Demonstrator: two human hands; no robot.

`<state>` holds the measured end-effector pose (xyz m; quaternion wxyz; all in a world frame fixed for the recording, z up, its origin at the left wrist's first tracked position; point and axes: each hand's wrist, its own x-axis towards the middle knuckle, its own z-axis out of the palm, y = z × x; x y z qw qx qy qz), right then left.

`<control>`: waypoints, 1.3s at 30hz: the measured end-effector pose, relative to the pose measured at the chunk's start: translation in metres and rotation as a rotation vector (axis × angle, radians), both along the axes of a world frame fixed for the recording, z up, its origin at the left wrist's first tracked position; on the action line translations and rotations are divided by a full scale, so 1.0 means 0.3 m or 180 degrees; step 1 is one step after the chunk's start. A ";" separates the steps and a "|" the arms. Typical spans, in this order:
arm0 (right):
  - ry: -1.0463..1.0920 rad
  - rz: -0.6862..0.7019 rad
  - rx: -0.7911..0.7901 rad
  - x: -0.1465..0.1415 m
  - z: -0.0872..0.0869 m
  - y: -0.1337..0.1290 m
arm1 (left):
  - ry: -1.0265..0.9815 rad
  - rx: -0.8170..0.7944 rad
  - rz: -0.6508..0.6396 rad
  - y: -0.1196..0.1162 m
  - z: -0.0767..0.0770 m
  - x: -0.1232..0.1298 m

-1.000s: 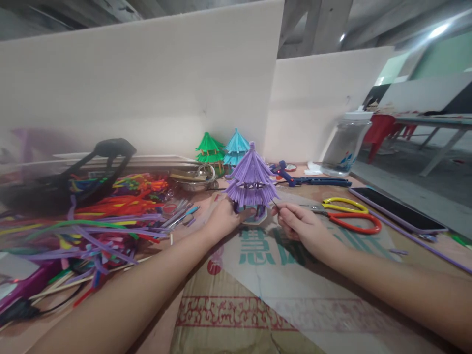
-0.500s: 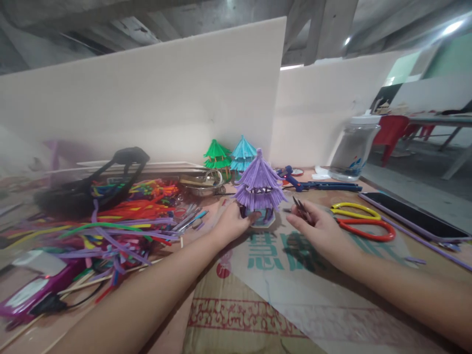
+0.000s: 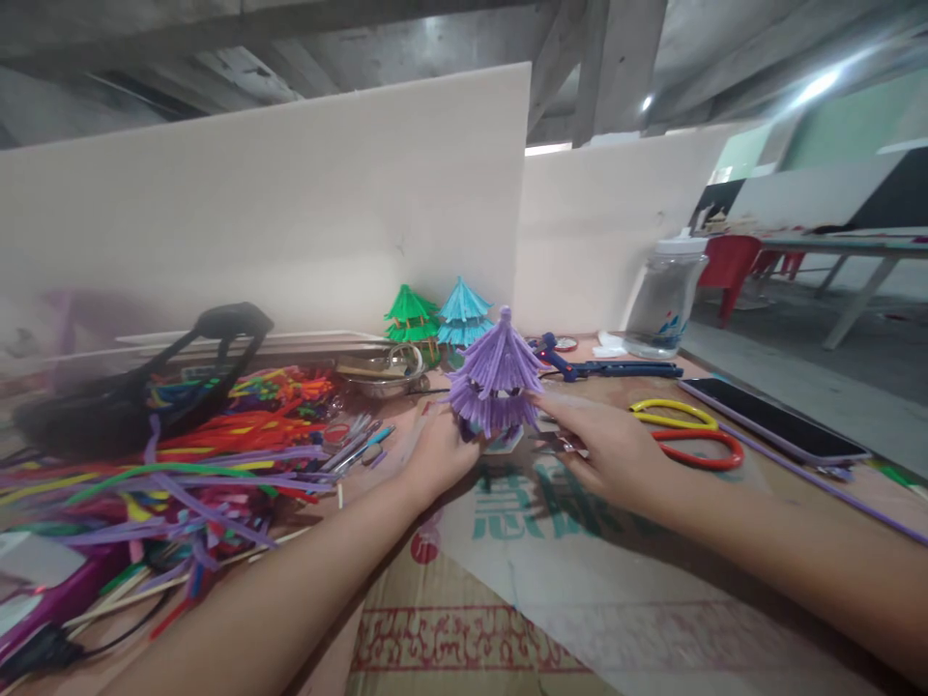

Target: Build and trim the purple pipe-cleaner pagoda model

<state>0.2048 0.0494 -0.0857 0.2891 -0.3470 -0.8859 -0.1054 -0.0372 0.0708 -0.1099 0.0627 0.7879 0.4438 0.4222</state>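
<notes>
A small purple pagoda-shaped model point(image 3: 500, 372), with two tiers of fuzzy pipe-cleaner roofing, stands upright in front of me on a pale base. My left hand point(image 3: 439, 454) is closed around its lower left side, thumb at the base. At its right side, my right hand point(image 3: 605, 449) stretches the index finger to the lower roof's edge. Curled under that hand's other fingers is a small dark pointed metal tool point(image 3: 569, 442), mostly hidden. Scissors with yellow and red handles point(image 3: 700, 448) lie just right of the right hand, their blades covered by it.
Green point(image 3: 412, 314) and blue point(image 3: 464, 311) pagoda models stand behind. Pipe cleaners point(image 3: 239, 425) and a black strap-like item point(image 3: 145, 387) crowd the left. A blue glue gun point(image 3: 555, 356), clear bottle point(image 3: 663, 300) and phone point(image 3: 772, 420) are at right.
My right hand has moved in to the purple model, its index finger now extended to the roof; the pointed tool has turned downward. The view has shifted slightly right. My left hand keeps its hold.
</notes>
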 end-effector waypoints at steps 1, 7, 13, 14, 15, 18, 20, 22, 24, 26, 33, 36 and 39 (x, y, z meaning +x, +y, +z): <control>-0.0036 -0.0020 0.0005 0.000 -0.003 0.003 | 0.0047 -0.0021 0.0024 0.001 -0.003 -0.001; -0.0141 0.0002 0.0122 0.005 -0.009 0.011 | 0.0127 -0.0039 0.0056 0.001 -0.010 0.001; -0.0005 0.0118 -0.0051 0.006 -0.024 0.028 | 0.0010 -0.0181 0.0036 -0.002 -0.006 0.005; 0.0015 0.0123 -0.0099 0.004 -0.027 0.029 | -0.0011 -0.0182 0.0017 -0.001 -0.007 0.005; 0.0044 0.0117 -0.0134 0.003 -0.029 0.027 | -0.0024 -0.0177 -0.0003 0.000 -0.008 0.006; 0.0234 0.0088 -0.0181 -0.008 -0.020 -0.008 | -0.0085 -0.0138 -0.0106 0.000 -0.007 0.007; 0.0396 0.0195 -0.0267 -0.020 -0.007 -0.050 | -0.0200 -0.0171 -0.0166 -0.001 -0.004 0.006; 0.0439 0.0488 -0.0476 -0.036 0.003 -0.090 | -0.0346 -0.0287 -0.0133 -0.001 -0.003 0.004; 0.0540 0.0642 -0.0673 -0.050 0.002 -0.111 | -0.0436 -0.0357 -0.0086 0.001 -0.003 0.000; 0.0636 0.0637 -0.0979 -0.061 -0.012 -0.109 | -0.0463 -0.0334 -0.0067 0.004 -0.003 -0.003; 0.1597 0.0415 -0.2149 -0.083 -0.070 -0.034 | -0.0269 -0.0295 0.0081 0.008 -0.009 -0.010; 0.2244 0.0514 -0.2969 -0.101 -0.078 -0.022 | -0.0266 -0.0263 0.0051 0.010 -0.014 -0.011; 0.2739 0.0598 -0.3700 -0.112 -0.075 -0.020 | -0.0358 -0.0325 0.0056 0.013 -0.021 -0.011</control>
